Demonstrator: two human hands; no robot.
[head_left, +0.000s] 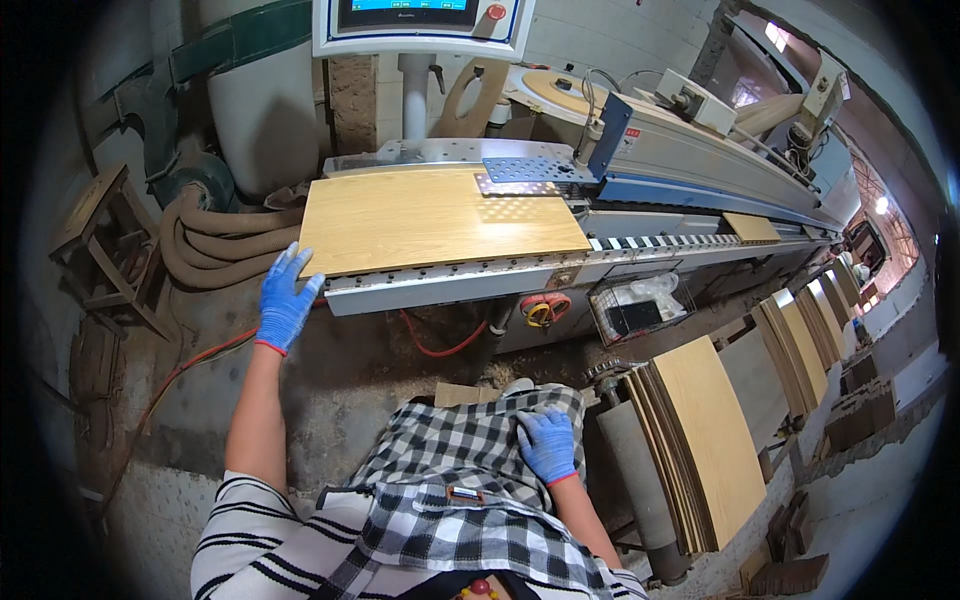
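Nearest the camera, the right hand [548, 445], in a blue glove, lies flat with fingers loosely spread on the checked apron [470, 470] at the waist; it holds nothing. Just to its right a stack of boards [700, 440] stands on edge, wood-coloured faces leaning toward the person.

Farther out, the left arm reaches forward and the gloved left hand [286, 300] has its fingers open and fanned, the tips touching or just short of the near left corner of a wooden panel [430, 220]. I cannot tell whether they press on it. The panel lies flat on the machine bed [480, 285], its near edge running along the bed's front rail, its right end under the perforated metal plate [525, 170].

Beyond it a smaller piece [750, 228] sits farther along the track, and a control screen [420, 20] stands at the far edge.

The step in hand looks like steering the panel into the feed. The next move would call for a steady push from that corner toward the right, keeping the long edge square to the rail and fingers clear of the plate.
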